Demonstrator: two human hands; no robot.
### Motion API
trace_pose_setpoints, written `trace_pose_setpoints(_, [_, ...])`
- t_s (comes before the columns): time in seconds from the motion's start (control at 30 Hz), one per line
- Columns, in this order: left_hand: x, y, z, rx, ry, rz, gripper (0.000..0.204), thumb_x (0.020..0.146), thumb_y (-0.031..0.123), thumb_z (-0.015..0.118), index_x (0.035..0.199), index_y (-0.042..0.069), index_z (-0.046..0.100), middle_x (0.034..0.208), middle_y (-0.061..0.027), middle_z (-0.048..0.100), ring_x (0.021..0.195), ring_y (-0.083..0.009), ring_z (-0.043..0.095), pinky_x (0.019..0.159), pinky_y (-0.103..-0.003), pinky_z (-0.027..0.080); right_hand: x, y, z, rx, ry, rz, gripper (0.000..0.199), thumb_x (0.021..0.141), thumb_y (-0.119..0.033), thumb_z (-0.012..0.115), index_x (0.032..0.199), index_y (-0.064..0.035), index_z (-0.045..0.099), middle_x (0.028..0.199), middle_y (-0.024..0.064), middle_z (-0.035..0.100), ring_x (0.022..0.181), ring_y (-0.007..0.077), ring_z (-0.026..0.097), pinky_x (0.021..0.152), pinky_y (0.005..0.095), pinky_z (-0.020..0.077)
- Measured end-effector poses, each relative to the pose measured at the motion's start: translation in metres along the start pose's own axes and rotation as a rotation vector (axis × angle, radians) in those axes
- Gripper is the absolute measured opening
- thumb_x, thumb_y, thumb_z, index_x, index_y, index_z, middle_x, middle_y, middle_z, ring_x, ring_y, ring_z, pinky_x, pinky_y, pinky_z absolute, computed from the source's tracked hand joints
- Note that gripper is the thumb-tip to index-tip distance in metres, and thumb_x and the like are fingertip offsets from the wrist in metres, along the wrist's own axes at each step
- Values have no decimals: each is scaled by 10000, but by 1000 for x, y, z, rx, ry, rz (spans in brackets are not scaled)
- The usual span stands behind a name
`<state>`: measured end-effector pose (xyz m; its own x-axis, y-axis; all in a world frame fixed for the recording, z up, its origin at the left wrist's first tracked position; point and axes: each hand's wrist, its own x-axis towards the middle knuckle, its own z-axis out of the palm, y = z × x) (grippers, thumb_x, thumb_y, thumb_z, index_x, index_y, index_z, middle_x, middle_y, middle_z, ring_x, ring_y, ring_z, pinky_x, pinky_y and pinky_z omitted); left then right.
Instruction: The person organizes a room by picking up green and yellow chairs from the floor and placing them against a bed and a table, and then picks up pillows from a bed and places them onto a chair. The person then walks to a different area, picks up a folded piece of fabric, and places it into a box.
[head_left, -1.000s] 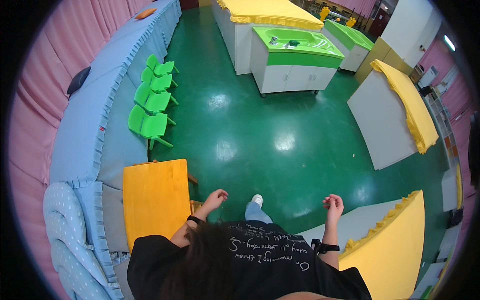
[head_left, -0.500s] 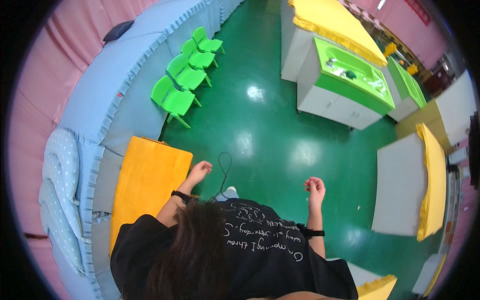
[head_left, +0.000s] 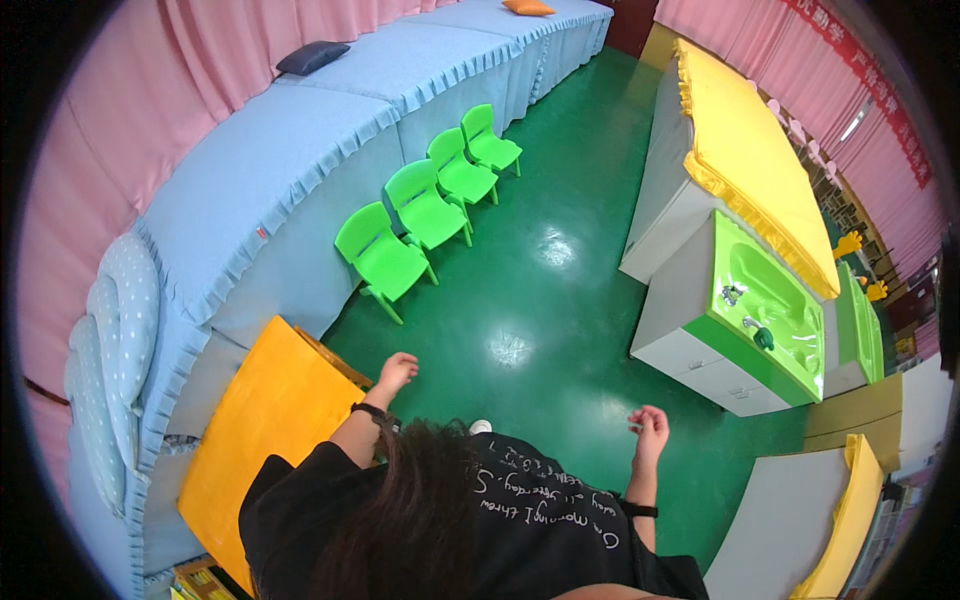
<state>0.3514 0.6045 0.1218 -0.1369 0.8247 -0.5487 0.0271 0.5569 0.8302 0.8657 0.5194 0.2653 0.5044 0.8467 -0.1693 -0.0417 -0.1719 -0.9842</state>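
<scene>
A person in a black shirt stands on a green floor [head_left: 560, 310], left hand [head_left: 396, 371] empty beside an orange table [head_left: 262, 420] at eight o'clock, right hand [head_left: 650, 432] loosely curled, green chairs [head_left: 425, 210] at eleven o'clock, a green sink unit [head_left: 765, 315] at three o'clock.

Orange-topped table [head_left: 262, 420], flat, just beside left hand [head_left: 396, 370], perhaps touching

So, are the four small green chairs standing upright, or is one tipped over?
All upright. The four green chairs stand on their legs in a row along the blue skirted platform, seats level and backrests up; none lies on the green floor.
</scene>
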Motion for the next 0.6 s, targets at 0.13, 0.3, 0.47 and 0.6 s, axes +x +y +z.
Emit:
trace_pose_setpoints(0.13, [69, 50, 48, 129, -145, 80, 177, 796, 52, 405, 930, 35, 519, 797, -56, 570, 706, -135, 538, 614, -263, 433, 85, -26, 36, 15, -48, -47, 90, 844, -94, 473, 896, -60, 539, 774, 33, 590, 668, 127, 571, 558, 238, 442])
trace_pose_setpoints(0.3, [156, 98, 117, 236, -264, 152, 194, 779, 28, 414, 941, 8, 518, 793, -67, 575, 702, -141, 542, 641, -265, 442, 200, -32, 48, 29, -58, -16, 91, 841, -90, 477, 898, -54, 539, 780, 42, 593, 673, 132, 580, 554, 240, 443])
trace_pose_setpoints(0.47, [253, 130, 166, 302, -326, 239, 192, 772, 29, 422, 928, 2, 530, 771, -74, 579, 680, -135, 542, 628, -267, 446, 341, -28, 56, 51, 85, 19, 84, 837, -77, 469, 878, -49, 537, 768, 42, 592, 659, 124, 576, 533, 227, 438])
trace_pose_setpoints(0.6, [309, 194, 195, 287, -214, 130, 196, 772, 34, 424, 930, -1, 533, 764, -76, 580, 661, -134, 539, 609, -261, 445, 448, -59, 96, 79, 44, 45, 84, 813, -87, 475, 870, -67, 534, 749, 39, 585, 654, 133, 583, 519, 232, 448])
